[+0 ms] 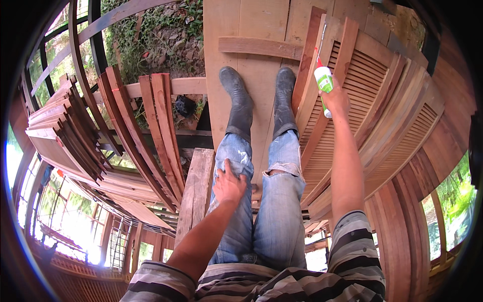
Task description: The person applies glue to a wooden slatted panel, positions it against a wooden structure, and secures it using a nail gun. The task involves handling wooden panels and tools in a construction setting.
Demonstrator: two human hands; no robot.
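My right hand (336, 98) is wrapped round a white and green glue bottle (323, 79) with a red nozzle. The nozzle points away from me, its tip close to the face of a pale wooden board (324, 43) at the edge of a louvered panel (370, 65). A thin white streak of glue runs along that board beyond the tip. Two reddish wooden strips lie beside it, the nearer one (347, 48) crossing the slats. With its fingers spread, my left hand (230, 185) rests on my jeans just above the left knee and holds nothing.
A loose wooden slat (259, 47) lies across the plank floor (221, 65) beyond my boots. At the left, stacked boards (60, 121) and several long strips (163, 100) stand by a weathered beam (195, 186). More boards (410, 236) lean at the right.
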